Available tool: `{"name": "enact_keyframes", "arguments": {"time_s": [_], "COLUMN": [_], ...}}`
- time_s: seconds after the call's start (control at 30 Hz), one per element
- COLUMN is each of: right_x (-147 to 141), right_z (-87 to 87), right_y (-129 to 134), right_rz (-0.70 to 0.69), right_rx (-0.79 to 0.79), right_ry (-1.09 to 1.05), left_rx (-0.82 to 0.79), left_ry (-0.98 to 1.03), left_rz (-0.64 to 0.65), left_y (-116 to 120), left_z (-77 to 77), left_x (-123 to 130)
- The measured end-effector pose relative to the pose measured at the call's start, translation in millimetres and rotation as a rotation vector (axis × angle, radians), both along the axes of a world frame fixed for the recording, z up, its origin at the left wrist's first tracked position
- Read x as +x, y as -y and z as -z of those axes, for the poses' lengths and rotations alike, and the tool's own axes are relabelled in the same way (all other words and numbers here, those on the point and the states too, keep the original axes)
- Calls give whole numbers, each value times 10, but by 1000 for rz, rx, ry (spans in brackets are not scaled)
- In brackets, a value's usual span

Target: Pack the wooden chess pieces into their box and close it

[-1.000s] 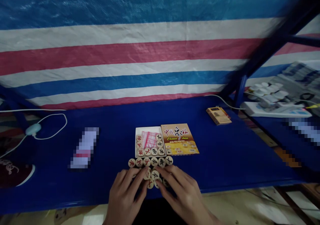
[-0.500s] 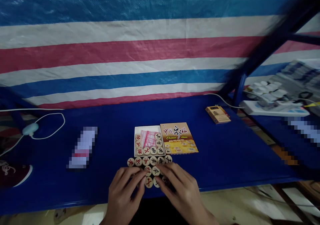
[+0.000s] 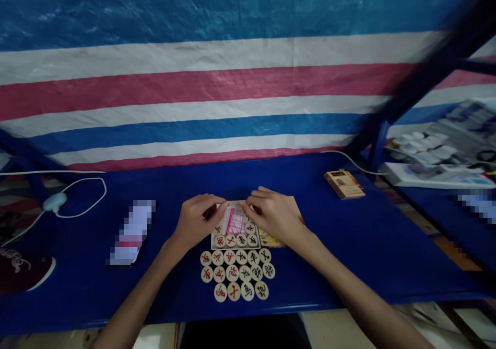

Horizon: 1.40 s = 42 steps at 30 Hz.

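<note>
My left hand is over the upper left corner of a white box. Its thumb and fingers are drawn together, and whatever lies between them is hidden. Over the box's upper right corner is my right hand, also pinched, its fingertips covering any held item. Round wooden Chinese chess pieces with red or black characters line the box around a folded pink-and-white sheet. In front of the box, three rows of pieces lie face up, red to the left and black to the right.
A Chinese chess lid or booklet lies partly under my right hand. On the blue table are a phone at left and a small yellow box at right. A power strip, a cable plug and a shoe are farther out.
Both hands have moved forward from the rows of pieces to the box's upper corners. The rows now show fully. The view has shifted slightly.
</note>
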State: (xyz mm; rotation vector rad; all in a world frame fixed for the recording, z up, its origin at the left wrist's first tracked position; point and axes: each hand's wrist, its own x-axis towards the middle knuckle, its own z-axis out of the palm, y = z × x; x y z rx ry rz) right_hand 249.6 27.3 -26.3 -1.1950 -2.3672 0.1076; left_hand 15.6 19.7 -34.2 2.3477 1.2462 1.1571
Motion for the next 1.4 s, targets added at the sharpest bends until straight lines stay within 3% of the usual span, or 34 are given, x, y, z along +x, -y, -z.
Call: {"name": "enact_keyframes", "arguments": {"time_s": [0.13,0.27,0.47,1.07,1.2,1.4], "right_x": [39,100,80,54,81,86], "right_z": [142,217,210,227,246,248], "right_y": [-108,-40,-20,-24,-40,-42], "right_rz": [-13,-45,-48,-81,-66,-82], "right_rx": [5,4,1,-82,-84,-99], "right_ry": [33,80,126,57,49,63], "left_rx": [84,131,179,130,111,189], "left_ry": [-54,-142,-260,-393,-404,-483], "left_rz": [-44,31,126,111,55,36], "left_y": [-73,-63,-88,-71,-69,-49], "left_z": [118,135,96,129,113,98], "left_x": [-88,-181,-215,-151,-144,-147]}}
